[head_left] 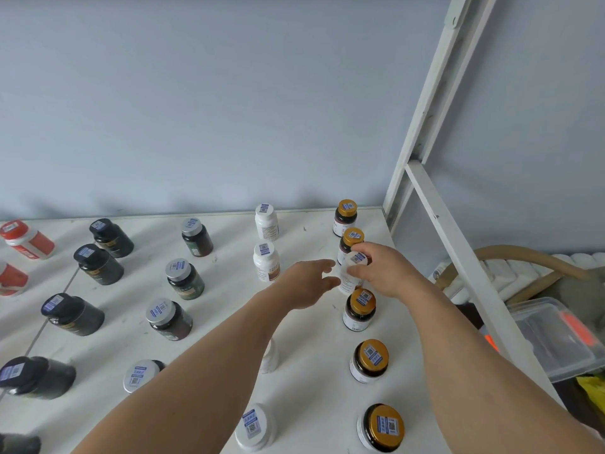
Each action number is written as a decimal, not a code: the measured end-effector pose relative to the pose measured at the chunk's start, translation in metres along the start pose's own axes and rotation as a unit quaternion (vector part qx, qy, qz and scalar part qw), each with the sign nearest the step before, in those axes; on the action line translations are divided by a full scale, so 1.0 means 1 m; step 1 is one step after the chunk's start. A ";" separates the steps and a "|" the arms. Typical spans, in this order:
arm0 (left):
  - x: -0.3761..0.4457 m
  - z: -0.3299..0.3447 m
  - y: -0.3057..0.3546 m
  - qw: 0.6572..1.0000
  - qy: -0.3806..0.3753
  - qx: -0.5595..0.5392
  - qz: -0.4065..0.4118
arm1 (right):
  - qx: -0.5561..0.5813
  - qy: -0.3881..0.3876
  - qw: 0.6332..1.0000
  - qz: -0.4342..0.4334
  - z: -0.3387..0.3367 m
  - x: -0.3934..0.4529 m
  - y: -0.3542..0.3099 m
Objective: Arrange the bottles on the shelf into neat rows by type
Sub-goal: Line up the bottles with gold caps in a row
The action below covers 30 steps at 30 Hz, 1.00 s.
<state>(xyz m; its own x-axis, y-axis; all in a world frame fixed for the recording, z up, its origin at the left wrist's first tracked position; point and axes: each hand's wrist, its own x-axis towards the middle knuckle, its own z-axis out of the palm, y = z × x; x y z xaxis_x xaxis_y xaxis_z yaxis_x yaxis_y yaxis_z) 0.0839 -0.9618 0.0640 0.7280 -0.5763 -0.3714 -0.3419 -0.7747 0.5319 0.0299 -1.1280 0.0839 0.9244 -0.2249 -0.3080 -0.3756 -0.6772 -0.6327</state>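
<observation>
Between the hands, among the gold-capped jars (358,310): a white bottle (349,272), pinched at the cap by the right hand (383,269), contents hidden. Left hand (307,283) beside it, fingers relaxed, holding nothing. Left of that hand, two white bottles (266,244) standing on the shelf (314,326). Cap stickers with blue print, unreadable.

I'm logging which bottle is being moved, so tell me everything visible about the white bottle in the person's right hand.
The white bottle looks like glossy plastic, with a white cap bearing a blue-and-white code sticker. It is tilted, cap towards the camera, amid the gold-capped bottles, in line with that row. Whether it is lifted cannot be told. The right hand grips it from the right, fingers curled round its upper part. The left hand reaches to its left side, fingertips about touching. Its label is mostly hidden.
</observation>
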 end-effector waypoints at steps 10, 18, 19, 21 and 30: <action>0.004 -0.019 0.008 0.990 -0.022 -0.142 0.005 | 0.010 0.050 0.998 -0.045 -0.021 0.002 -0.016; 0.001 -0.026 0.011 0.980 -0.042 -0.196 -0.004 | -0.001 0.074 0.996 -0.059 -0.027 -0.003 -0.026; 0.001 -0.026 0.011 0.979 -0.045 -0.200 -0.003 | -0.001 0.075 0.995 -0.058 -0.027 -0.004 -0.026; 0.000 -0.027 0.011 0.977 -0.048 -0.206 -0.004 | 0.000 0.078 0.995 -0.057 -0.027 -0.005 -0.027; -0.005 -0.028 0.011 0.977 -0.014 -0.213 0.000 | 0.053 0.071 0.994 -0.059 -0.025 -0.007 -0.030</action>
<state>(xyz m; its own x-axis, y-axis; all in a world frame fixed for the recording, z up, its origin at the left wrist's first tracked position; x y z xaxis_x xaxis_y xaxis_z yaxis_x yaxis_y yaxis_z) 0.0929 -0.9604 0.0931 0.7100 -0.5869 -0.3891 -0.0586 -0.5999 0.7979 0.0360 -1.1241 0.1228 0.9596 -0.2500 -0.1290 -0.2623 -0.6290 -0.7319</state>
